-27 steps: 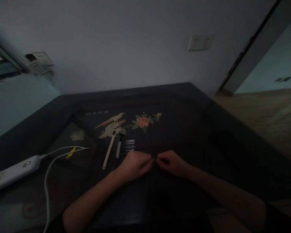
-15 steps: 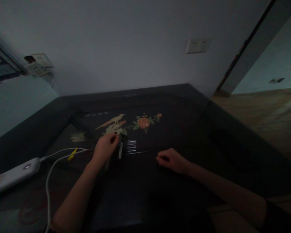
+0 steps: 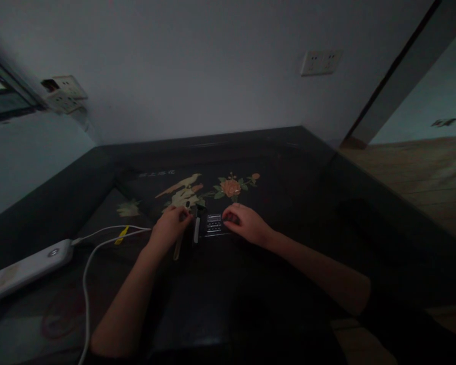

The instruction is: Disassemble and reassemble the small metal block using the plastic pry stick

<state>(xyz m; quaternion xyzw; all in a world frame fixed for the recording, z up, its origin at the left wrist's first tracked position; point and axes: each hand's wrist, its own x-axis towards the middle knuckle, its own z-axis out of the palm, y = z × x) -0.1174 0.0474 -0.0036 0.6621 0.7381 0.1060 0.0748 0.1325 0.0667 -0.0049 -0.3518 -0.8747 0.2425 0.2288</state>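
Power strip [image 3: 23, 266] cut off left

Small silver grid-patterned piece [image 3: 214, 223] lies flat mid-surface. Just left of it, a short white stick [image 3: 196, 235] and a longer pale stick [image 3: 178, 250], both flat, pointing toward the far edge.

Two hands [image 3: 171, 228], two slim tools [image 3: 196, 235], one small ridged block [image 3: 214, 223], one power strip [image 3: 26, 266].
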